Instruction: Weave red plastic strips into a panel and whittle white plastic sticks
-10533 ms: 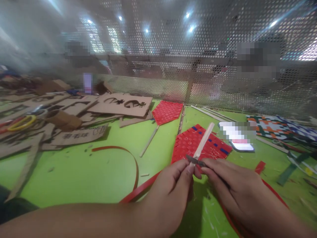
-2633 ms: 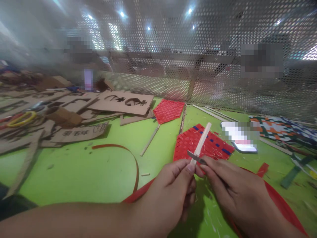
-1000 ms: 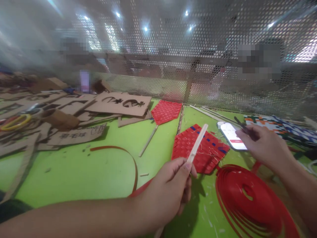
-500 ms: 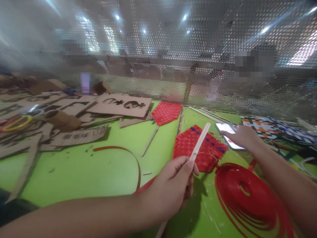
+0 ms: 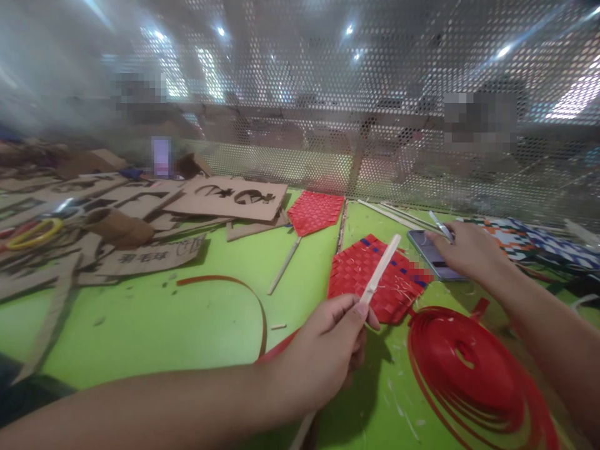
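My left hand [image 5: 328, 344] is closed round a pale bamboo strip [image 5: 380, 269] with a node near the middle, tilted up to the right; its lower end comes out below the wrist. Behind the strip lies a red woven fan [image 5: 351, 269] with blue squares and pale shavings on it. Over on the right, my right hand [image 5: 473, 250] is closed on a slim silver-white tool, pen-like or knife-like [image 5: 440, 225], whose end sticks out past the fingers. Its thumb reaches over a phone [image 5: 434, 259] with a dim screen; whether it touches is unclear.
A coil of red strapping [image 5: 487, 362] lies at the right front. A smaller red woven fan on a stick [image 5: 316, 214] lies farther back. Cut cardboard [image 5: 229, 195] and yellow-handled scissors [image 5: 35, 234] crowd the left. A perforated panel [image 5: 300, 137] closes off the back.
The phone screen has gone from bright white to dim. My right hand has lifted and shifted slightly right, and the slim tool in it now shows. My left hand has hardly moved.
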